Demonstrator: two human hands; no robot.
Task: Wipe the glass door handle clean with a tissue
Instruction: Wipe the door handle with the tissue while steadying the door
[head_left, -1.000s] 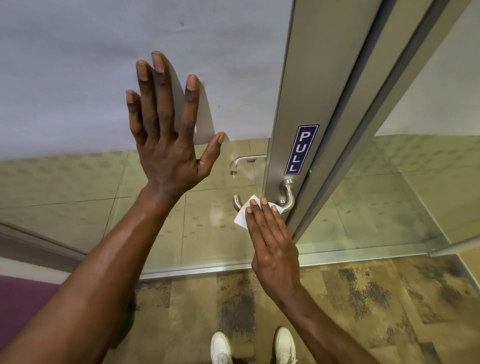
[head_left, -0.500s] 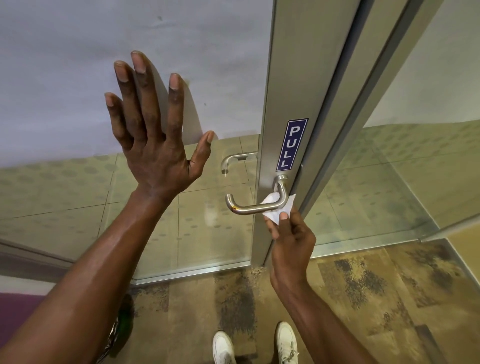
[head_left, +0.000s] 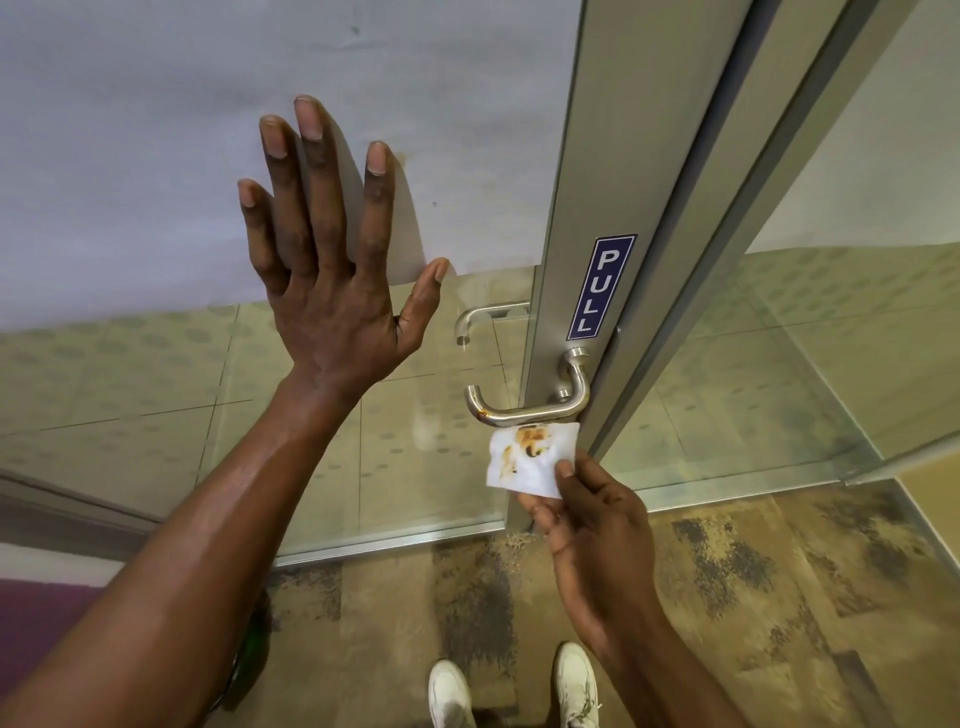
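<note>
The left hand (head_left: 332, 291) lies flat with fingers spread wide on the glass door (head_left: 156, 156). The right hand (head_left: 597, 525) pinches a brown-stained tissue (head_left: 530, 460) just beneath the steel handle (head_left: 524, 410), which juts from the door's metal frame (head_left: 597, 156) below a blue PULL sign (head_left: 601, 287).

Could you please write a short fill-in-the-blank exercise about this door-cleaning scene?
1. The sign above the handle reads ____.
2. The tissue is pinched in the ____ hand.
3. The left hand lies flat against the ____ with fingers spread.
4. The tissue carries ____ stains.

Missing words: PULL; right; door; brown
</note>
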